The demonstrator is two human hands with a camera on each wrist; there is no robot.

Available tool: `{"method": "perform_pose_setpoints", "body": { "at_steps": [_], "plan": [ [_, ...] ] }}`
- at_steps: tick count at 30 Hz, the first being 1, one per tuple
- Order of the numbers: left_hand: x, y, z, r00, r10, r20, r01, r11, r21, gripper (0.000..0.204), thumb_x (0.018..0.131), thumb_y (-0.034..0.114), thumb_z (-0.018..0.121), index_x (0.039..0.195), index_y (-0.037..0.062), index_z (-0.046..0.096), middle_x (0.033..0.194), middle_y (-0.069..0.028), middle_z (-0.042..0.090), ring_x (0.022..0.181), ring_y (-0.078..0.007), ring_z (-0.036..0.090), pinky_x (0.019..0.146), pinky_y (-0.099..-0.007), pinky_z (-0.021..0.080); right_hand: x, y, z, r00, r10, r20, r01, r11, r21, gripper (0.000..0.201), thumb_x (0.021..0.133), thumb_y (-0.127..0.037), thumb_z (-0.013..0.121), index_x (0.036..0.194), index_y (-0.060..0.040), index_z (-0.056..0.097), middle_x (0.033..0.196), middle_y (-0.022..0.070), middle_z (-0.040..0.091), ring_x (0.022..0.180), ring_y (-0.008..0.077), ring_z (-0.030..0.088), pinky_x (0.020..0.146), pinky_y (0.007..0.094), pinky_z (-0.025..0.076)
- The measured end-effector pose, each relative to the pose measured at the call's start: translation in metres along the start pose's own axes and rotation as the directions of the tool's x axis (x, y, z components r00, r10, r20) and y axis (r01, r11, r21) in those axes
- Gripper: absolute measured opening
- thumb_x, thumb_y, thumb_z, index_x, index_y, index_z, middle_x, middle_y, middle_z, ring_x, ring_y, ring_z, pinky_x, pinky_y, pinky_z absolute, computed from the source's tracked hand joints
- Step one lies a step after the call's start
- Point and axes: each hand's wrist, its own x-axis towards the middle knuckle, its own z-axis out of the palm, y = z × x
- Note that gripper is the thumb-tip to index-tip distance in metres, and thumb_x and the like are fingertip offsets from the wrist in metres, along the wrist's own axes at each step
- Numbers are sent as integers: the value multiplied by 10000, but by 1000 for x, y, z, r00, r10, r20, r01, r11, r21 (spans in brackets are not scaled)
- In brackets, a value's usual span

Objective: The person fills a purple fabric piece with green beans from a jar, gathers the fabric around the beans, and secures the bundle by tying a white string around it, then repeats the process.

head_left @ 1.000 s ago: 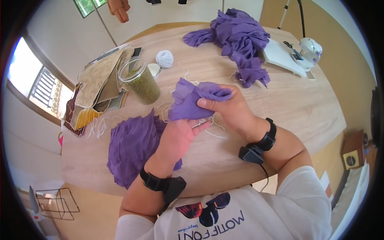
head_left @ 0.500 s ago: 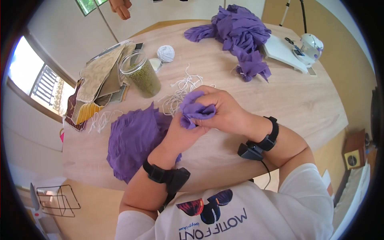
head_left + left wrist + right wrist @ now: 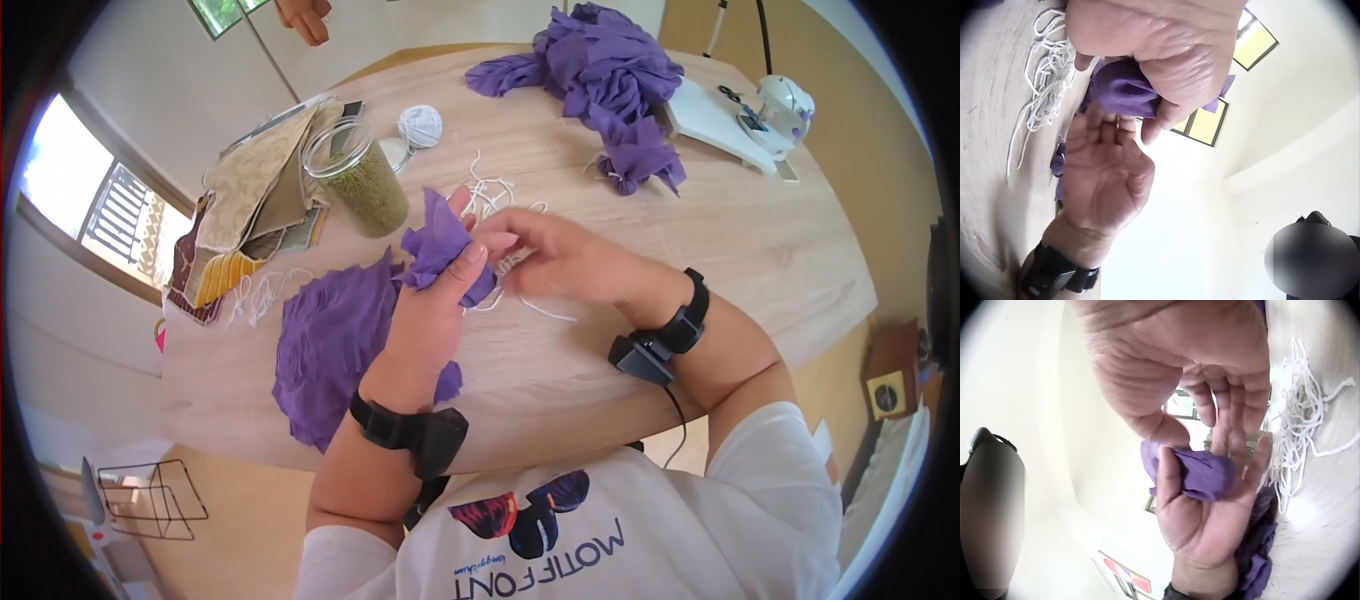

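A gathered piece of purple cloth (image 3: 440, 245) is in the left hand (image 3: 425, 320), its thumb pressed over the bundle and a ruffled end sticking up. The right wrist view shows the rounded purple bundle (image 3: 1200, 475) between the left thumb and fingers. Just to the right, the right hand (image 3: 560, 255) has its fingers loosely bent beside the bundle; in the left wrist view the right hand (image 3: 1107, 175) shows its palm, holding no cloth that I can see. White strings (image 3: 490, 195) lie on the table behind and under the hands.
Purple fabric (image 3: 330, 350) lies left of the hands, with a larger purple heap (image 3: 600, 70) at the back. A jar of green bits (image 3: 365, 185), a ball of string (image 3: 420, 126), fabric samples (image 3: 250, 200) and a white sewing machine (image 3: 780, 115) stand around the table.
The cloth was held mainly by the right hand, then gathered between both hands. Now it rests in the left hand's grip, and the right hand has come off to the right.
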Motion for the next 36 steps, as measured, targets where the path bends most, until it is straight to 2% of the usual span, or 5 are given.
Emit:
{"method": "perform_pose_setpoints", "body": {
  "at_steps": [5, 14, 23, 32, 36],
  "plan": [
    [-4, 6, 6, 996, -14, 87, 8, 998, 61, 703, 931, 256, 621, 1509, 47, 280, 1593, -183, 219, 1435, -344, 274, 1174, -469, 220, -5, 1, 24, 999, 1, 52, 1, 999, -34, 589, 814, -62, 777, 1329, -18, 495, 1195, 46, 563, 984, 108, 558, 837, 280, 524],
    [6, 5, -8, 934, 182, 307, -46, 915, -402, 244, 865, 366, 637, 1017, 218, 758, 1603, -219, 161, 1466, -396, 203, 1175, -546, 190, -9, -2, 25, 995, -34, 89, 20, 987, 160, 417, 877, -65, 714, 1259, -27, 551, 1048, 12, 594, 863, 59, 548, 732, 232, 483],
    [1, 4, 6, 956, 49, 290, 116, 843, -525, 510, 871, 207, 663, 1358, 131, 533, 1568, -220, 258, 1389, -339, 371, 1138, -495, 303, -14, -2, 27, 979, -193, -61, 189, 979, -74, 149, 907, 7, 651, 1056, -5, 649, 924, -8, 603, 836, 19, 532, 688, 193, 458],
    [-7, -7, -5, 970, -154, 190, 146, 988, 56, 474, 816, 38, 732, 1251, -1, 548, 1180, -79, 611, 1071, -173, 605, 929, -327, 494, -3, 14, 18, 950, -200, -240, 170, 976, -139, 35, 896, -9, 631, 902, 24, 640, 806, 22, 641, 713, 64, 579, 625, 224, 489],
    [-5, -2, -5, 928, -336, 162, 338, 941, 14, 469, 846, 58, 702, 1272, -14, 521, 1228, -108, 588, 1154, -279, 583, 949, -455, 529, -7, 0, 13, 977, -42, -210, 32, 998, -52, 95, 874, -56, 630, 861, 32, 663, 702, 49, 645, 631, 90, 628, 594, 258, 530]
  ]
}}
